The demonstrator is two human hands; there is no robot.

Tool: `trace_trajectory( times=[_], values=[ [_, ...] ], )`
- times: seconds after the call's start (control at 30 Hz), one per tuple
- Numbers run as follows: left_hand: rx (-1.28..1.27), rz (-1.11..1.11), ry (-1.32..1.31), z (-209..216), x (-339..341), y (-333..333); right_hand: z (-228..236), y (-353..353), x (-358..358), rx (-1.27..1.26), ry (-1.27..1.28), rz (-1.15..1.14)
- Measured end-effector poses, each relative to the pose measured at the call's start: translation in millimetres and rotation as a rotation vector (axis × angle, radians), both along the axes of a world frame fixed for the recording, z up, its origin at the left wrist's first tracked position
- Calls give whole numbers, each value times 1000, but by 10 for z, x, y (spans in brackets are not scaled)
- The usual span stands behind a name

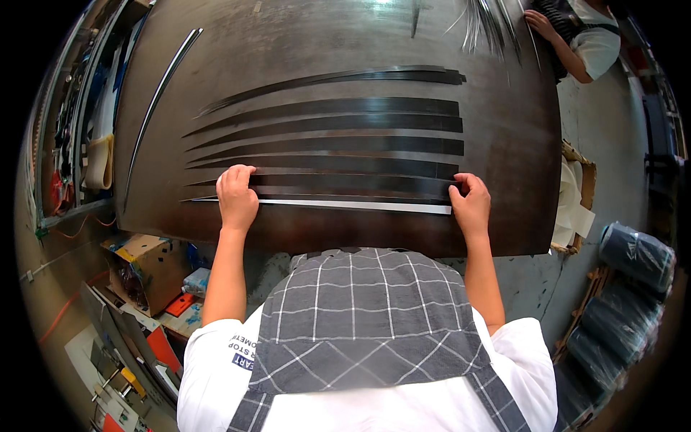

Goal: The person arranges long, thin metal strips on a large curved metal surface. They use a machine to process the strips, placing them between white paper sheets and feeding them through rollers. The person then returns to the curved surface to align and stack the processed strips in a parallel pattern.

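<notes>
Several long, dark, tapered strips lie side by side across the table before me, their narrow ends to the left. My left hand rests over the left part of the near rows, fingers bent round a black strip. At that strip's wide right end, the thumb and fingers of my right hand close in a pinch. Just nearer to me runs a strip with a bright, silvery-white face; its left part passes under my left hand. Beyond the rows, a few strips overlap in a loose bunch.
On the brown table, a curved shiny strip lies far left, and a fan of thin strips far right. Another person's hand touches there. A cardboard box stands below left; wrapped dark rolls are at right.
</notes>
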State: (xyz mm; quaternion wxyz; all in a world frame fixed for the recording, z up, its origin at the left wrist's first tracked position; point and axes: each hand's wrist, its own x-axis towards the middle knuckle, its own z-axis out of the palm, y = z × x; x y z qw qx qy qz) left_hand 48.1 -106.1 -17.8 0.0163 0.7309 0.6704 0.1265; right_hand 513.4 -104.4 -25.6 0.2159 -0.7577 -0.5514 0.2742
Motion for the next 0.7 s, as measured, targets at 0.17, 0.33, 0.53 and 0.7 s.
trace_trajectory(
  times=[0.17, 0.33, 0.53, 0.7],
  values=[
    [25, -7, -54, 22, 228, -27, 22, 15, -73, 255, -204, 161],
    [-13, -14, -65, -44, 291, -52, -70, 61, -101, 320, -251, 238],
    [8, 29, -69, -80, 324, -33, -46, 109, -97, 342, -239, 228],
    [52, 6, -57, -102, 377, 91, -114, 334, -74, 409, -306, 241]
  ],
)
